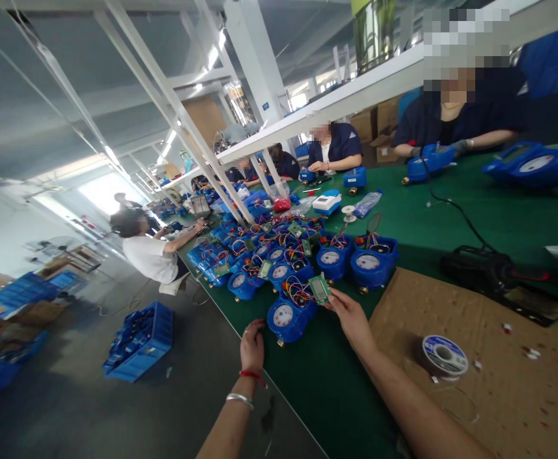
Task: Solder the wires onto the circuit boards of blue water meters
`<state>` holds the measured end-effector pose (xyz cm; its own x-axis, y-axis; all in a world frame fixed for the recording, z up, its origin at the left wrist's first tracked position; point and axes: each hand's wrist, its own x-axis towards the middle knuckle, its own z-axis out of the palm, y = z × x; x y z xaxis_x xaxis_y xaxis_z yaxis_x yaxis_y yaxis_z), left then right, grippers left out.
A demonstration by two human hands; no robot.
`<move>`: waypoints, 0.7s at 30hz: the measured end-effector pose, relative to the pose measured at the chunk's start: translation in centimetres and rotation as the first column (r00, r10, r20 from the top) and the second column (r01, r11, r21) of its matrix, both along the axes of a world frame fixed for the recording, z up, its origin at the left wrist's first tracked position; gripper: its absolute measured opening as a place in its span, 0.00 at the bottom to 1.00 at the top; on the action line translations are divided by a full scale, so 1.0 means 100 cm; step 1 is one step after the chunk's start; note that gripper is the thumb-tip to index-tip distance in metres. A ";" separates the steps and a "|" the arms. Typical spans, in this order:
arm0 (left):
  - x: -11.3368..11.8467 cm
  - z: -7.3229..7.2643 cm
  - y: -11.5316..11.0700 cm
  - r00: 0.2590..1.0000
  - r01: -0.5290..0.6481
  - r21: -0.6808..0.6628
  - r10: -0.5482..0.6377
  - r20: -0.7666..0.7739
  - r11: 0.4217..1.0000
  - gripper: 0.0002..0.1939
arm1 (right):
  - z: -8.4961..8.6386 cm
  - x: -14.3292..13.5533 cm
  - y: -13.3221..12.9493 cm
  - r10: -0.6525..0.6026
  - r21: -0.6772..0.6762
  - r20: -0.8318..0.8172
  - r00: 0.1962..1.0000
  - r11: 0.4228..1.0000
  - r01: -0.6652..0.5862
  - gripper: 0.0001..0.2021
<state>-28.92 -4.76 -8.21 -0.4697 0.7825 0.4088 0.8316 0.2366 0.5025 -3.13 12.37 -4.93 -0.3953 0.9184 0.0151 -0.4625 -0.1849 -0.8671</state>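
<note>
My right hand (348, 309) is closed, with thumb and fingers pinching the edge of a small green circuit board with a grey display (319, 289). Thin coloured wires (298, 292) run from the board into a blue water meter (283, 317) with a round white dial, lying face up near the table's left edge. At that meter's left side is my left hand (252, 344), its fingers loosely bent and nothing visible in them. Whether they touch the meter I cannot tell. Behind, several more blue meters (369, 261) stand close together with wires and boards loose on top.
On the green table (326, 382), cardboard (508, 382) lies to the right with a solder spool (445, 357) on it. A black cabled tool (479, 268) sits behind. Co-workers (336, 146) sit across the table. A blue crate (139, 341) stands on the floor at left.
</note>
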 end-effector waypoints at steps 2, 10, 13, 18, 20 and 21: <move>0.001 0.001 0.000 1.000 -0.001 0.004 0.001 -0.003 1.000 0.15 | 0.001 0.001 0.000 -0.001 -0.002 0.005 1.000 1.000 0.001 0.22; 0.004 0.004 0.001 1.000 -0.005 -0.009 0.005 -0.010 1.000 0.15 | 0.014 0.002 -0.004 0.000 -0.036 0.022 1.000 0.999 0.001 0.25; 0.004 0.005 0.001 1.000 -0.012 -0.012 0.012 -0.010 1.000 0.15 | 0.019 0.002 -0.006 0.009 -0.039 0.023 1.000 0.999 -0.008 0.25; 0.005 0.004 0.001 1.000 -0.017 -0.013 0.017 -0.009 1.000 0.15 | 0.014 0.001 -0.004 0.021 -0.031 -0.002 1.000 0.999 -0.021 0.25; 0.005 0.004 0.000 1.000 -0.017 -0.012 0.017 -0.008 1.000 0.15 | 0.009 0.000 -0.002 0.017 -0.030 -0.005 1.000 0.999 -0.017 0.24; 0.005 0.004 0.000 1.000 -0.018 -0.012 0.018 -0.008 1.000 0.15 | 0.007 0.000 -0.001 0.012 -0.031 -0.006 1.000 0.999 -0.012 0.24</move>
